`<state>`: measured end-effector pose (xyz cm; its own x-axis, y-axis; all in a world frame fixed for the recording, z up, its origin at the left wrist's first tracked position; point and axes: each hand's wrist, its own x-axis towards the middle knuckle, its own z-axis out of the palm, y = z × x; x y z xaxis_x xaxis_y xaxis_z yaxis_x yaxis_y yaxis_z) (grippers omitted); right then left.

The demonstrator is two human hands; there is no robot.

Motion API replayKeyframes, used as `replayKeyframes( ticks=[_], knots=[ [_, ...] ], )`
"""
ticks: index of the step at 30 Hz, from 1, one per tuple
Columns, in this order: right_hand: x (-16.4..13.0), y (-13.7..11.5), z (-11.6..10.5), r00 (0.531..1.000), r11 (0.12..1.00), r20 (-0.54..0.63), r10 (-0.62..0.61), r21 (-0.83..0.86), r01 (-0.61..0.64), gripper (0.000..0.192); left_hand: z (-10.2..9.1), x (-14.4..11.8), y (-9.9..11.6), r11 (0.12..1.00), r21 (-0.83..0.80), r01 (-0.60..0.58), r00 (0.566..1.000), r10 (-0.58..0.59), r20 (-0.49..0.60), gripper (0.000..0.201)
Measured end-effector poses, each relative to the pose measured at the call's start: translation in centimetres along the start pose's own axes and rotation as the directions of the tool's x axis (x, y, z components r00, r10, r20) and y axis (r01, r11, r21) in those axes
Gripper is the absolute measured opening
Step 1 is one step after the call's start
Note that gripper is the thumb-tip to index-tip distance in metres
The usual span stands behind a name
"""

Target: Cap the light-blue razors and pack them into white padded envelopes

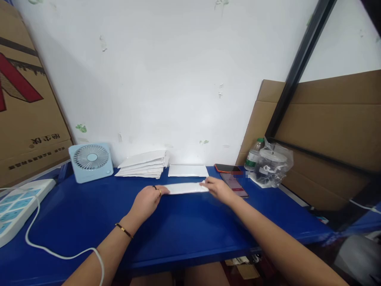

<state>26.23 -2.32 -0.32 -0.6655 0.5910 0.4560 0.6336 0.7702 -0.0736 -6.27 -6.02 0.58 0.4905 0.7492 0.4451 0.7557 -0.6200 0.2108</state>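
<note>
A flat white packet [185, 188], perhaps a folded mailer, spans the space between my two hands above the blue table. My left hand [148, 200] grips its left end, thumb and fingers closed on it. At the packet's right end my right hand [219, 189] pinches the corner. Just behind lies a white flat sheet or envelope [188, 171] near the wall. A stack of white envelopes [143, 164] rests to the left of that sheet.
On the left stand a light-blue fan [91, 162] and a white power strip [25, 204] with a cable. Two phones [228, 169] lie on the blue table [184, 234] at right, beside a green-capped bottle [254, 155] and a plastic-wrapped cup [271, 165]. Cardboard [333, 147] borders the right side.
</note>
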Motion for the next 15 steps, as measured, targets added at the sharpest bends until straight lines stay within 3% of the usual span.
replayKeyframes(
  ticks=[4, 9, 12, 15],
  knots=[
    [-1.1, -0.2, 2.4, 0.99, 0.996, 0.12, -0.071, -0.054, 0.078, 0.035, 1.1, -1.0, -0.3, 0.995, 0.024, -0.101, 0.982, 0.096, 0.16, 0.036],
    [-1.0, -1.2, 1.4, 0.97, 0.996, 0.226, -0.086, -0.003, 0.089, 0.043, 1.4, -1.4, -1.7, 1.0, 0.009, -0.018, 0.987, 0.017, 0.157, 0.054],
    [-0.8, -1.8, 1.3, 0.962, 0.997, 0.267, -0.047, -0.054, 0.064, 0.047, 1.6, -1.4, -2.7, 0.999, -0.043, -0.023, 0.976, 0.032, 0.217, 0.058],
    [-0.8, -2.2, 1.4, 0.964, 0.996, 0.266, -0.027, -0.08, 0.049, 0.042, 1.6, -1.2, -3.0, 0.994, -0.097, -0.048, 0.977, 0.066, 0.202, 0.055]
  ],
)
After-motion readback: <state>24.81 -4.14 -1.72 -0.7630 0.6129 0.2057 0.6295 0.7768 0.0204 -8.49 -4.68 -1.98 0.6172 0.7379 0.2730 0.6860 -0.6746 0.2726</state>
